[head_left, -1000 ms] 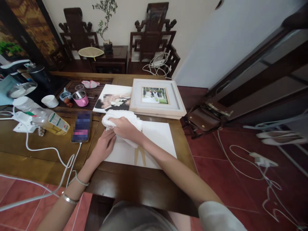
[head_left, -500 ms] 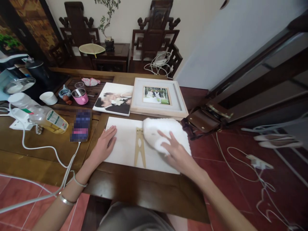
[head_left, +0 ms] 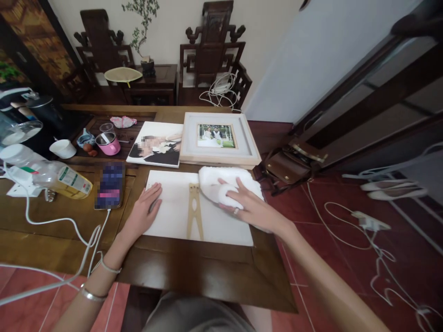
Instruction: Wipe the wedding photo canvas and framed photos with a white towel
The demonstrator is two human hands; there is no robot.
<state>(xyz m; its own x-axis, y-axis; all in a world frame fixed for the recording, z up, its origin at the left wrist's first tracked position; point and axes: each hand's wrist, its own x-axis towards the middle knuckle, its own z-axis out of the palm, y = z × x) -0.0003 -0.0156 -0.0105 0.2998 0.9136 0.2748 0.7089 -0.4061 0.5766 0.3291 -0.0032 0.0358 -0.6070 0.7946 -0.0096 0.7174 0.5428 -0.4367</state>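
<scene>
"White board (head_left: 171, 207) is what we have in hand, then?"

"Yes. It lies on the tabletop (head_left: 155, 263), just in front of the framed photo (head_left: 216, 136), with a tan stand (head_left: 194, 214) down its middle that seems folded flat. Our right hand (head_left: 246, 203) holds the white cloth (head_left: 209, 182) against the board's right side, fingers spread, a fold bunched by the thumb. Our left hand (head_left: 147, 207) grasps nothing; it rests flat on the left edge."

"How far along are we?"

"We judge the wiping to be partway. The bare left part and the stand look free of obvious dirt, though we cannot tell which areas are already wiped. What lies under the cloth and the left hand is hidden, so we cannot call those spots done."

"Can we read any writing?"

"Hardly. The bottle (head_left: 51, 174) carries a white-and-green label (head_left: 71, 178), but its print is too small for us, so we name no brand. The phone (head_left: 110, 185) has its screen blurred into blocks. On the board, stand and cloth we find nothing readable."
</scene>
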